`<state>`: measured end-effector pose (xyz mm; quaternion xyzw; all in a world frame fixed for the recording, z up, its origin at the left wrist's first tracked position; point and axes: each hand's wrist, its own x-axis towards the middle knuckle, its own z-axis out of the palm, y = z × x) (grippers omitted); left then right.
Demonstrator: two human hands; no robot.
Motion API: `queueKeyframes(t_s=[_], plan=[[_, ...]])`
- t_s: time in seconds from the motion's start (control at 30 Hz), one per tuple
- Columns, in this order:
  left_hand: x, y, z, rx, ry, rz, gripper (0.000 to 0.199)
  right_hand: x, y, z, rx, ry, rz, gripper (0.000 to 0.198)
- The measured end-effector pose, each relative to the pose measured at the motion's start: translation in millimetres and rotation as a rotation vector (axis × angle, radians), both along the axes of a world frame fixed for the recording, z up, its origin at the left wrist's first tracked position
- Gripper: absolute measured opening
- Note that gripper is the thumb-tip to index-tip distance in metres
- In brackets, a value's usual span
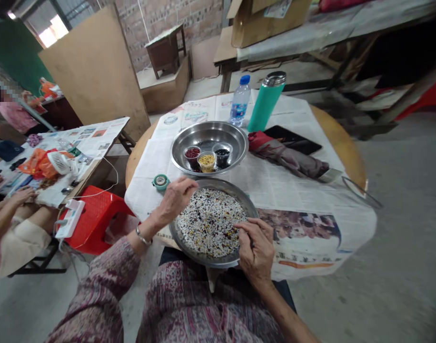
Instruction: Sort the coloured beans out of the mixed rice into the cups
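Observation:
A wide metal basin point(252, 206) at the table's near edge holds white grains mixed with dark red, black and yellow beans point(213, 221). My left hand point(177, 196) is over its upper left rim, fingertips pinched together; whatever they hold is too small to make out. At the right rim, my right hand point(256, 245) has its fingers curled closed, with the fingertips over the beans; their content is hidden. Just beyond, a second metal basin point(182, 136) contains a cup of red beans point(193, 153), a cup of yellow beans point(206, 163) and a cup of black beans point(222, 155).
Newspaper covers the round table point(350, 157). On it are a water bottle point(240, 101), a green flask point(266, 105), a folded umbrella point(292, 157), a dark tablet-like slab point(292, 139) and a green lid point(161, 181). A red stool point(96, 219) and another person's hands point(23, 196) are at left.

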<state>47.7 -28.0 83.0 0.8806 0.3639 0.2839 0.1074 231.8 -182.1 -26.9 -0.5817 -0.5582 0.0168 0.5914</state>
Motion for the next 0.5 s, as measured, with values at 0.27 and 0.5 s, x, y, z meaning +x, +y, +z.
queueKeyframes(t_s=[0.27, 0.5], plan=[[26, 120, 8.8, 0.007, 0.114, 0.236, 0.016, -1, 0, -1, -0.010, -0.004, -0.006, 0.016], [38, 146, 0.3, -0.035, 0.260, 0.244, 0.022, -1, -1, 1, -0.008, -0.009, -0.007, 0.017]])
